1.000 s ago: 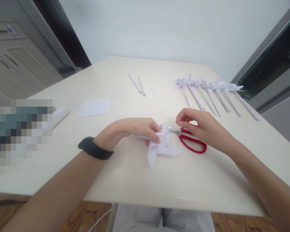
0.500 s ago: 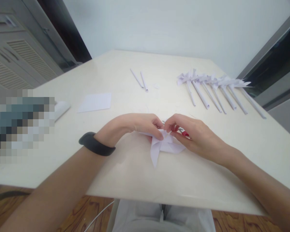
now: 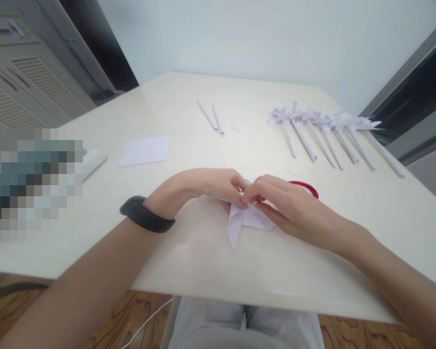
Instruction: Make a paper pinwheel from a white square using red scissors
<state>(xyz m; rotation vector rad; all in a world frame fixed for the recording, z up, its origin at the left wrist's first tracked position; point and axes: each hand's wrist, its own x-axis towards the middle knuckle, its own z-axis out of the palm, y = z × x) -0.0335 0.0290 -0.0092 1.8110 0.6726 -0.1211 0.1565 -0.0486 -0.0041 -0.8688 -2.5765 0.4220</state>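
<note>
A white folded paper pinwheel head (image 3: pixel 244 220) lies on the cream table (image 3: pixel 203 252) in front of me. My left hand (image 3: pixel 206 186), with a black band on the wrist, pinches the paper's centre with curled fingers. My right hand (image 3: pixel 286 206) meets it from the right, its fingertips pressed on the same centre of the paper. Red-handled scissors (image 3: pixel 307 186) lie just behind my right hand, mostly hidden by it.
Several finished paper pinwheels on rolled sticks (image 3: pixel 327 133) lie in a row at the back right. Two rolled paper sticks (image 3: pixel 214 118) lie at the back centre. A white paper square (image 3: pixel 145 150) lies to the left, near a white object (image 3: pixel 92 161) beside a blurred patch.
My right hand has moved left from above the scissors onto the paper's centre, joining the left hand's fingers. The left hand has stayed on the paper.
</note>
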